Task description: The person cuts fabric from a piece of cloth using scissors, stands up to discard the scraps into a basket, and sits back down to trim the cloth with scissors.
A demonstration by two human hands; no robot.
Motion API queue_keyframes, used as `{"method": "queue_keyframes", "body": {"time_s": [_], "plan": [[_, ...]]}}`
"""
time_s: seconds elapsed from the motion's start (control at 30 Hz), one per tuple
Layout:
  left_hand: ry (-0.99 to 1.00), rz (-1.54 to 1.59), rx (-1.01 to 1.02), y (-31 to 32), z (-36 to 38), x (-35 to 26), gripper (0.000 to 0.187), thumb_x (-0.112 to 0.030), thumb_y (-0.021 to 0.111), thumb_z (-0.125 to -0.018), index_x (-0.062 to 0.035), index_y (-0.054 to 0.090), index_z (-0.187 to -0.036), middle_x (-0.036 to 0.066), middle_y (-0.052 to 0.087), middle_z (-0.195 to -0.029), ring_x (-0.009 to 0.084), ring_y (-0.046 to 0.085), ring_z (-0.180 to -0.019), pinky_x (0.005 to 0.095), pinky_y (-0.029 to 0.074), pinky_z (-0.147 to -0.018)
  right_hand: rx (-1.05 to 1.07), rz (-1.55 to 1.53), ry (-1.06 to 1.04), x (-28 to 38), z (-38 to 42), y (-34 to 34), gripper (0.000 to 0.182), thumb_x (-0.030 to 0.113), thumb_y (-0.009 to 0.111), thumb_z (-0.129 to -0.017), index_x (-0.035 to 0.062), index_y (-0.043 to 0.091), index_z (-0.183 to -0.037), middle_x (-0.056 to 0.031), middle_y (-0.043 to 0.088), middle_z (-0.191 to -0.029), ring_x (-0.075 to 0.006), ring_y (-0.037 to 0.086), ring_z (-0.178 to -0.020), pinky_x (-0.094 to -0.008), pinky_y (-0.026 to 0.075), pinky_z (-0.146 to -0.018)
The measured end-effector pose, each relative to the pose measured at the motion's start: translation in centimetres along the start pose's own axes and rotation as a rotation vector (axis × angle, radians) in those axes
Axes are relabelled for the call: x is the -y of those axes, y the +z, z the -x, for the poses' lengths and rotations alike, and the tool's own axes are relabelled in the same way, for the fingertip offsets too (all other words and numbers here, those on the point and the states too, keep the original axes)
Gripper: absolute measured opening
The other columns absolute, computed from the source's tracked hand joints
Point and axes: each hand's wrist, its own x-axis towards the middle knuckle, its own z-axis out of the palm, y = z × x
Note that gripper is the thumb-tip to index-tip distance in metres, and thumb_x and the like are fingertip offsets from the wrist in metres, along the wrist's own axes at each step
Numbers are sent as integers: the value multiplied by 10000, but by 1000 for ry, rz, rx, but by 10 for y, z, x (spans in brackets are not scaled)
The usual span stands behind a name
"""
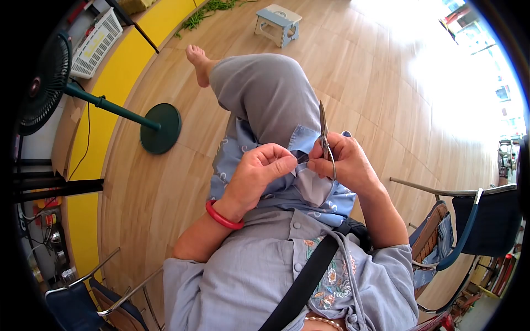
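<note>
A light blue patterned cloth (pixel 323 198) lies across my lap over grey trousers. My left hand (pixel 258 172), with a red bangle (pixel 222 217) on the wrist, pinches a fold of the cloth between thumb and fingers. My right hand (pixel 345 163) grips small metal scissors (pixel 324 138) whose blades point up and away from me, and its fingertips also touch the cloth right beside my left fingers. The two hands meet over the same fold.
A dark green standing fan (pixel 47 83) with a round base (pixel 160 128) stands on the wooden floor to the left. A small step stool (pixel 277 23) sits ahead. Metal-framed chairs (pixel 464 220) stand at the right and lower left. My bare foot (pixel 197 62) stretches forward.
</note>
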Motion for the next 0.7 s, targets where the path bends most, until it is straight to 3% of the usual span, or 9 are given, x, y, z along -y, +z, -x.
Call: {"method": "queue_keyframes", "body": {"time_s": [0.07,0.17,0.23,0.47,0.7], "plan": [[-25,-5,9,2,2,-3,146,-62,633,-817,0,591,-943,29,614,-868,54,541,-805,182,436,-737,-1,-15,-21,2,1,2,132,85,667,-706,22,551,-721,19,525,-584,-24,456,-552,-206,366,-495],[-16,-272,-1,5,4,-5,200,-67,683,-777,-2,595,-945,9,603,-847,44,535,-775,181,441,-695,-2,-6,-28,-1,0,2,136,86,671,-706,23,552,-725,20,527,-587,-25,457,-552,-206,366,-496],[91,-555,-60,6,5,-3,196,-76,712,-754,-2,616,-908,-3,605,-824,36,532,-730,180,442,-655,2,-6,-29,-4,0,3,137,86,672,-709,20,553,-728,19,530,-589,-27,463,-554,-206,372,-498],[83,-365,-162,7,9,3,98,-43,685,-776,8,655,-854,0,627,-765,31,536,-678,170,442,-626,-13,-48,-14,-3,1,2,128,72,666,-720,8,560,-752,2,551,-603,-40,501,-572,-212,401,-515],[83,-152,-138,4,10,7,124,-21,663,-796,18,659,-914,20,634,-779,31,546,-678,155,433,-598,-64,-75,32,-6,-1,4,113,68,658,-737,7,568,-766,-3,561,-632,-53,502,-580,-212,401,-529]]}}
